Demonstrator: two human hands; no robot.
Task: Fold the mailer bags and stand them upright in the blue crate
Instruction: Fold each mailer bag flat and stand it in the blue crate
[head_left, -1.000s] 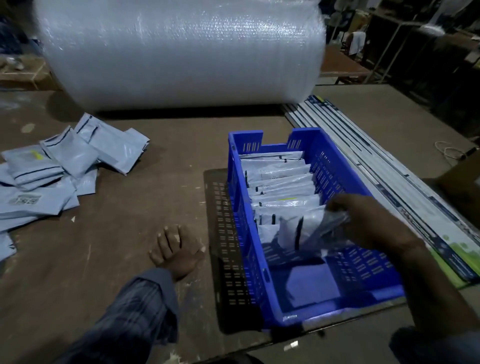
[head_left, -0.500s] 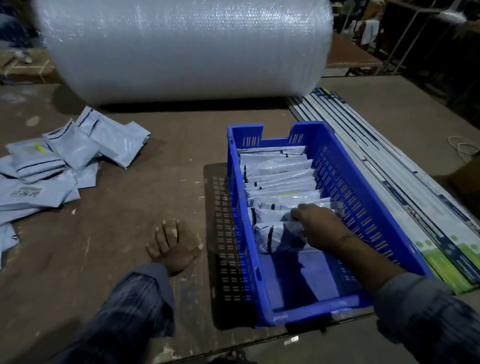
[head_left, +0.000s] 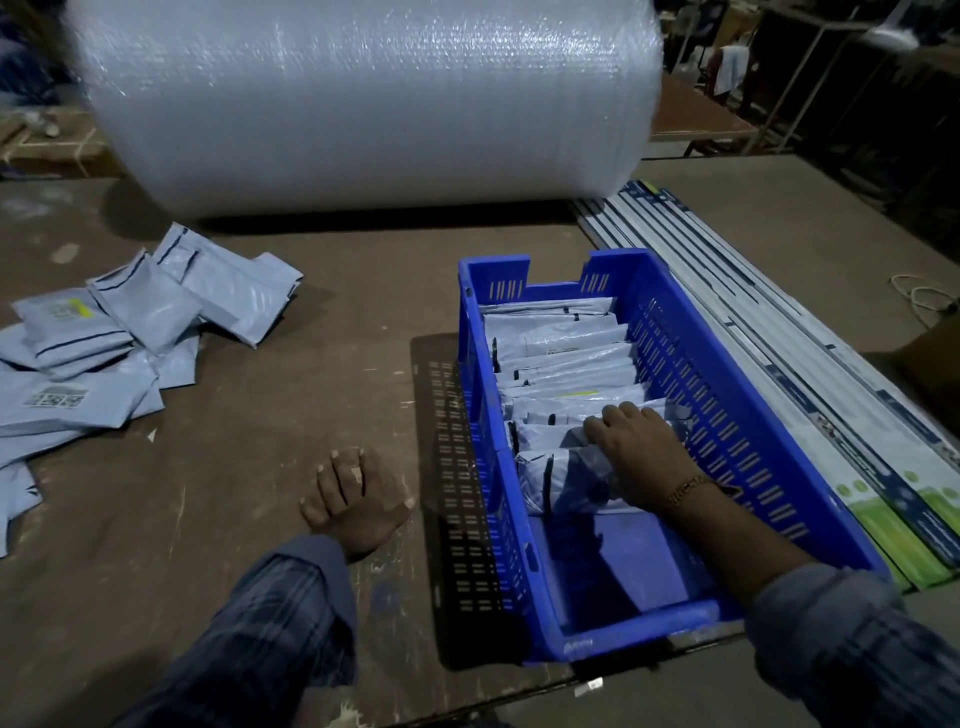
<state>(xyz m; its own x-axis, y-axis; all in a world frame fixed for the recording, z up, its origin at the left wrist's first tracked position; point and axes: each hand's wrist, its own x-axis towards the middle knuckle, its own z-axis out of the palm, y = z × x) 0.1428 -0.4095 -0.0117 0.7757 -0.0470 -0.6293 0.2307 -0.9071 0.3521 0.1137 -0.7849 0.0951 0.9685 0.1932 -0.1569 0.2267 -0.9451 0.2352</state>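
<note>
A blue crate (head_left: 753, 447) stands on the brown table, right of centre. Several folded grey mailer bags (head_left: 561, 358) stand upright in a row in its far half. My right hand (head_left: 636, 449) reaches into the crate and lies on top of the nearest folded bag (head_left: 558, 478), fingers spread and pressing it against the row. The crate's near part shows bare floor. My left hand (head_left: 353, 501) rests flat on the table left of the crate, holding nothing. A loose pile of unfolded grey mailer bags (head_left: 130, 343) lies at the table's left.
A big roll of bubble wrap (head_left: 363, 98) lies across the back of the table. Long flat printed boxes (head_left: 810, 374) lie along the crate's right side. A white cord (head_left: 924, 299) lies at far right. Dark racks stand behind.
My right hand brought a folded bag from above the crate's near end down into the row and now presses it in place. My left hand stayed flat on the table.
</note>
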